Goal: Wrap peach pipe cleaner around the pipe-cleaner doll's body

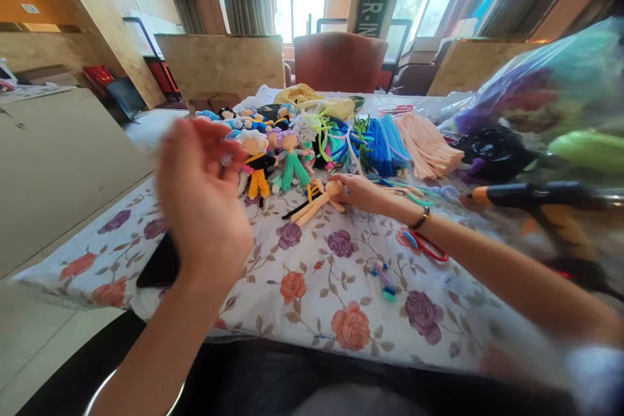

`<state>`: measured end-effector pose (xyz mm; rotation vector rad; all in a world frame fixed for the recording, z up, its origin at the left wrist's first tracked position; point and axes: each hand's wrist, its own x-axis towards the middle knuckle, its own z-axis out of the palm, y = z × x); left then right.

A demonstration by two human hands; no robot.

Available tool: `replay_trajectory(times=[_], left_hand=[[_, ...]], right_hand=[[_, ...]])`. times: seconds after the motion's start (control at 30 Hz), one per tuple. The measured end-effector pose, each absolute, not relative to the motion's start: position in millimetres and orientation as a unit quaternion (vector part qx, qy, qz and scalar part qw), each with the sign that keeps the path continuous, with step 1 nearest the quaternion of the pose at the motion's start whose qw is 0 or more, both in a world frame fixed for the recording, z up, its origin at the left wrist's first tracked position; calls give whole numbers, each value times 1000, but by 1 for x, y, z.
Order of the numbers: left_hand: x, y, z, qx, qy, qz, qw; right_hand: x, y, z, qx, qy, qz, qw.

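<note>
My right hand [363, 193] is closed on a peach pipe-cleaner doll [316, 203], its fingers at the round head. The doll lies on the flowered tablecloth, with black and yellow strips beside its body. My left hand [207, 188] is raised close to the camera, blurred, with its fingers loosely curled and the thumb apart; nothing shows in it. Beyond it stand finished dolls, one in black and yellow [257, 175] and one with a green outfit [292, 166].
Bundles of blue [387, 146] and peach pipe cleaners [426, 146] lie at the back. A glue gun [531, 195] and red-handled scissors [433, 248] are at the right. A dark phone [158, 266] lies left, and a filled plastic bag [546, 91] stands back right.
</note>
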<state>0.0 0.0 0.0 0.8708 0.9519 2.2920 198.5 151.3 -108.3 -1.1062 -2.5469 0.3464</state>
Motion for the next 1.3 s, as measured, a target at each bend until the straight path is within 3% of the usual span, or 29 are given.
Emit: replay_trajectory(times=[0.13,0.23,0.33,0.43,0.63,0.93,1.3], left_hand=[[12,47,-36,353,474,714,375],[22,73,-60,475,527,607,358],[39,87,-72,519,498,578,386],[59,92,-78,564,420,566,431],[84,89,-87,566,349,616,422],[79,87,-93,480,317,682,452],[80,90,-109,405,350,666,520]], right_hand=[[203,144,-107,-384,-888,124,220],[217,132,-96,-368,-874,143,283],[234,119,-82,-358,-858,154,335],[248,107,-73,-363,-850,131,360],[258,87,-69,-393,-810,163,404],[254,93,-96,-421,-674,333,508],[247,83,-105,-435,-646,325,536]])
